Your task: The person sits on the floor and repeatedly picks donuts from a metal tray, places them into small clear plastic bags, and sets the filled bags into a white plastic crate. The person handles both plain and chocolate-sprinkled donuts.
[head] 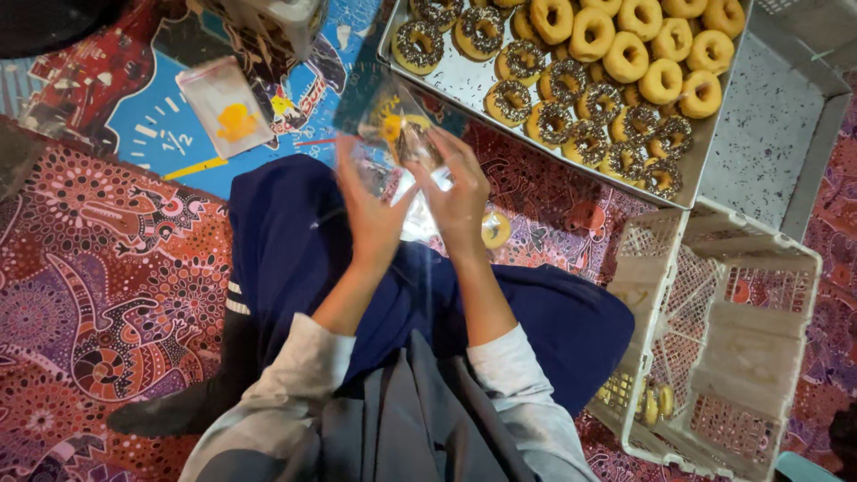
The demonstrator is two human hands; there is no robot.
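Holding 1 sprinkled doughnut in a clear bag, both hands are gripping it; the steel tray remains mostly full, few packed in the crate.

Beyond the fingers the doughnut tray blocks; right, a white crate; left, open patterned mat.

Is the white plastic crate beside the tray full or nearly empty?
Nearly empty: the white crate shows mostly bare lattice, with a few bagged doughnuts in one corner.
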